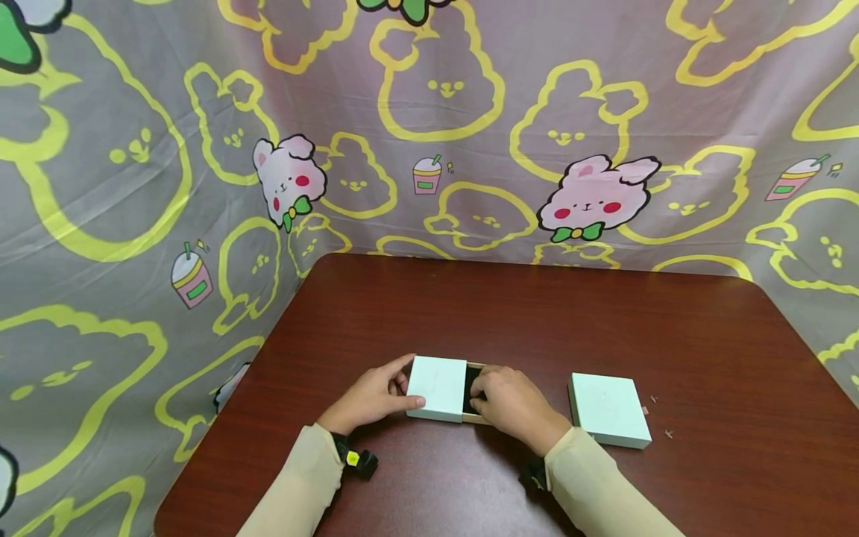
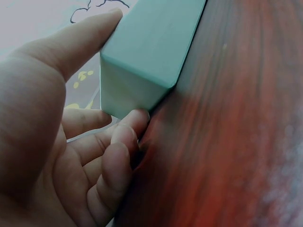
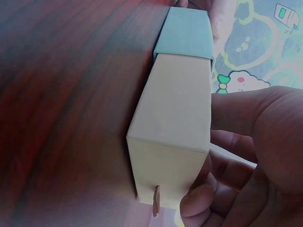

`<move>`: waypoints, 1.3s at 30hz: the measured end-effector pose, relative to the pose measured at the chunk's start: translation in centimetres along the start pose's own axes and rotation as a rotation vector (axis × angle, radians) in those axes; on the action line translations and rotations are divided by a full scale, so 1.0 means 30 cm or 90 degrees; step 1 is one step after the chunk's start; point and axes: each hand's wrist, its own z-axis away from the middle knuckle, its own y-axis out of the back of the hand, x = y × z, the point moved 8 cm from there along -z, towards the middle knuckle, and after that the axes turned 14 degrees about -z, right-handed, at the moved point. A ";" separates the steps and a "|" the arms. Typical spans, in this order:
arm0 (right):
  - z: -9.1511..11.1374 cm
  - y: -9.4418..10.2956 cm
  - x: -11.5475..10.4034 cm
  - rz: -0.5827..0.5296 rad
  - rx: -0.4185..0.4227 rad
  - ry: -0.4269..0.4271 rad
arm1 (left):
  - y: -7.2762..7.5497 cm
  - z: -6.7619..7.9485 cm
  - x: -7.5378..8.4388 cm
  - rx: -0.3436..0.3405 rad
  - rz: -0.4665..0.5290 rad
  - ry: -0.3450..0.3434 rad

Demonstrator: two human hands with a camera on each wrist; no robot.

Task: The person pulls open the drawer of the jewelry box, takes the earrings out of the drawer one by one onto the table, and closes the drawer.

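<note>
A small pale-green drawer box (image 1: 437, 388) lies on the table, its cream inner drawer (image 3: 173, 101) slid partway out to the right and showing a black inside. My left hand (image 1: 379, 395) grips the green sleeve at its left end, thumb on the front edge and fingers at the far side and end. Over the open drawer is my right hand (image 1: 513, 403), thumb and bent fingers reaching down into the black inside; the fingertips are hidden, so I cannot tell whether they pinch anything. A short ribbon tab (image 3: 156, 201) sticks out of the drawer's end.
A second pale-green box (image 1: 609, 409), shut, lies to the right, close to my right forearm. Beside it are a tiny cross-shaped piece (image 1: 668, 433) and another small piece (image 1: 654, 399). A patterned cloth (image 1: 470, 171) hangs behind the brown table (image 1: 537, 313) and along its left side.
</note>
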 end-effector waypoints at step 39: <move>0.007 0.004 0.000 -0.004 -0.008 0.013 | -0.001 0.001 0.002 -0.003 0.001 0.004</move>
